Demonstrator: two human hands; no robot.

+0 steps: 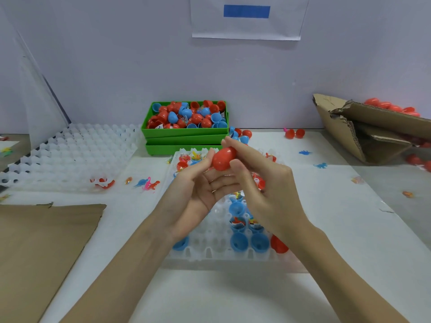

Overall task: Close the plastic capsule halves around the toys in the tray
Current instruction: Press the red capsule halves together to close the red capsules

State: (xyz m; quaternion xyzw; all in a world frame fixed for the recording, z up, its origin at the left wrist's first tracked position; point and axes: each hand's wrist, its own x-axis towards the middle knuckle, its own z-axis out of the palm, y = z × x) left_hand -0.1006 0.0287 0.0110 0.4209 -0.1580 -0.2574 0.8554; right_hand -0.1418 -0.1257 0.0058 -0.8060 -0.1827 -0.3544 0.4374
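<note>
A red egg-shaped capsule (223, 159) is held above the white cell tray (203, 254), its two halves joined. My left hand (198, 185) lies palm up beneath it, thumb against its left end. My right hand (261, 183) pinches it from the right, thumb in front and fingers behind. In the tray's near rows sit blue capsule halves (239, 241), some with toys in them, and a red half (278, 245). Red halves with toys (183, 163) fill the far rows. My hands hide the middle of the tray.
Stacked green bins (186, 134) heaped with red and blue halves stand behind the tray. An empty white cell tray (67, 152) lies at the left, cardboard (42, 243) at the near left, a torn carton (373, 127) at the right. Small toy dinosaurs (149, 183) lie loose.
</note>
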